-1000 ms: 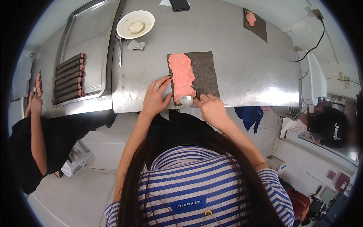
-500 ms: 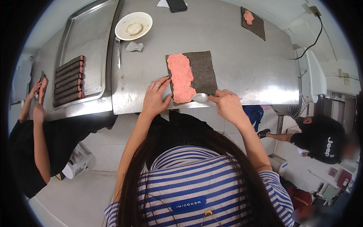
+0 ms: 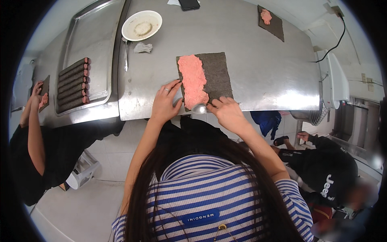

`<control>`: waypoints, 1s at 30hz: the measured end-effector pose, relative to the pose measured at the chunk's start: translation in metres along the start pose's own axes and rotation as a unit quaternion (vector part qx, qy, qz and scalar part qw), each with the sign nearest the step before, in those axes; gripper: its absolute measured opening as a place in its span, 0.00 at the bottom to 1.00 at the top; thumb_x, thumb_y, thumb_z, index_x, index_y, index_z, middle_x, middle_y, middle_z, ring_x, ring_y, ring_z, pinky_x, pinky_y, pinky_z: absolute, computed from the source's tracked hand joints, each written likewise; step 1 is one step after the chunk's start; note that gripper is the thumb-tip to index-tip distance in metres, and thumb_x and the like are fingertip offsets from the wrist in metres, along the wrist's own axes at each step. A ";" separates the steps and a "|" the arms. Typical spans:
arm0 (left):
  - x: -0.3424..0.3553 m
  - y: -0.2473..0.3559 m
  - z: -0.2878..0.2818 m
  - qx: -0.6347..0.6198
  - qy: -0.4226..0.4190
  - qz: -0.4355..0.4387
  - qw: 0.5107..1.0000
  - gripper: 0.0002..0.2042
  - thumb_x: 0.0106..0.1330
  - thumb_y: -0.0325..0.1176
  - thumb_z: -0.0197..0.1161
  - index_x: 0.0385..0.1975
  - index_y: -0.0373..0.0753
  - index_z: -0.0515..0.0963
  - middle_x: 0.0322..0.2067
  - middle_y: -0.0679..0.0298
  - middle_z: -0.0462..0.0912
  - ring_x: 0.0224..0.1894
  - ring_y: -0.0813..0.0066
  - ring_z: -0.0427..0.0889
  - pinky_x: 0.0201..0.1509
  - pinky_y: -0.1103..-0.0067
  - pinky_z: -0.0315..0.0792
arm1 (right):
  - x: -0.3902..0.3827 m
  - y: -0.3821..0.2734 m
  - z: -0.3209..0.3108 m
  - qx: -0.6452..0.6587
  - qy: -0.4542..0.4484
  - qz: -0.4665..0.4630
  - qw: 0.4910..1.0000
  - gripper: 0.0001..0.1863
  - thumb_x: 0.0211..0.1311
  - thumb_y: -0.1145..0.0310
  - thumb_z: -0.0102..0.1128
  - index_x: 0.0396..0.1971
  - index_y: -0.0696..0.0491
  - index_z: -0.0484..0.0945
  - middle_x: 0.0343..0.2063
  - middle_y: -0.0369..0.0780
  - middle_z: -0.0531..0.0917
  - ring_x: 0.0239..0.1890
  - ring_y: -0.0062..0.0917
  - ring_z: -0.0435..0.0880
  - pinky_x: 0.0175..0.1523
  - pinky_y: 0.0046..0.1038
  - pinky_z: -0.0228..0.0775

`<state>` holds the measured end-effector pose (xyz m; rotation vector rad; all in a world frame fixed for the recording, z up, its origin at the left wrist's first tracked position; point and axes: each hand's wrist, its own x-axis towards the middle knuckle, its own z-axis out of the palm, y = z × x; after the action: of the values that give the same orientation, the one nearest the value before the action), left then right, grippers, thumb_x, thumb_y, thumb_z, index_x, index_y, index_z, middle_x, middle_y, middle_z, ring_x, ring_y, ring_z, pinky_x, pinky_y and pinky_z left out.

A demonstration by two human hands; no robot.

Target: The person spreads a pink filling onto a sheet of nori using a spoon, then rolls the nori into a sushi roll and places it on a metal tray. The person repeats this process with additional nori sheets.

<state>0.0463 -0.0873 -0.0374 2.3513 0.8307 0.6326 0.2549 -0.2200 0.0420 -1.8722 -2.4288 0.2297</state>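
A dark seaweed sheet (image 3: pixel 217 72) lies flat near the front edge of the metal table. Pink minced paste (image 3: pixel 192 76) covers a long band over its left half; the right half is bare. My right hand (image 3: pixel 229 115) grips a metal spoon (image 3: pixel 200 108), its bowl at the near end of the paste. My left hand (image 3: pixel 164 101) rests at the sheet's left edge, thumb and forefinger spread apart, fingertips touching the border.
On the left, a metal tray (image 3: pixel 109 76) holds several seaweed rolls (image 3: pixel 72 86). Nearby are a white bowl (image 3: pixel 128 30), another spoon (image 3: pixel 126 56) and crumpled tissue (image 3: pixel 143 48). A second sheet (image 3: pixel 274 29) with paste lies far right. A co-worker's hands (image 3: pixel 35 94) handle a sheet at far left.
My right hand has moved left and nearer with the spoon, from the paste's right side to its near end. My left hand stays put. The person at right has shifted.
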 end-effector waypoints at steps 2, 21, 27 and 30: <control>0.000 0.002 0.001 -0.001 -0.001 -0.003 1.000 0.27 0.51 0.30 0.65 0.55 0.38 0.71 0.57 0.64 0.71 0.56 0.61 0.70 0.58 0.69 0.67 | -0.006 0.010 -0.003 -0.001 -0.007 0.014 1.000 0.11 0.49 0.73 0.54 0.33 0.52 0.82 0.30 0.36 0.78 0.37 0.29 0.77 0.42 0.30 0.69; 0.002 0.000 0.001 0.003 -0.005 -0.004 1.000 0.27 0.50 0.30 0.65 0.55 0.38 0.71 0.57 0.64 0.71 0.55 0.62 0.70 0.58 0.69 0.67 | 0.051 0.065 0.018 0.008 0.092 0.017 0.996 0.16 0.47 0.75 0.55 0.37 0.48 0.84 0.28 0.33 0.78 0.35 0.27 0.76 0.41 0.30 0.67; 0.002 0.001 0.000 0.002 -0.007 -0.007 1.000 0.27 0.51 0.31 0.65 0.55 0.38 0.71 0.57 0.64 0.71 0.55 0.62 0.70 0.58 0.69 0.67 | 0.090 0.091 0.019 -0.025 0.122 0.080 0.989 0.17 0.48 0.75 0.53 0.39 0.46 0.84 0.29 0.35 0.79 0.35 0.30 0.78 0.39 0.34 0.70; 0.002 0.002 -0.001 -0.016 -0.006 -0.010 1.000 0.29 0.49 0.28 0.65 0.55 0.37 0.71 0.57 0.60 0.71 0.55 0.58 0.71 0.59 0.68 0.66 | 0.086 0.086 0.018 -0.007 0.075 0.091 0.993 0.19 0.48 0.75 0.53 0.40 0.45 0.84 0.29 0.35 0.78 0.34 0.32 0.79 0.38 0.36 0.72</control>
<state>0.0480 -0.0874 -0.0348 2.3137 0.8304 0.6181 0.3124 -0.1171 0.0071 -2.0369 -2.1723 0.0780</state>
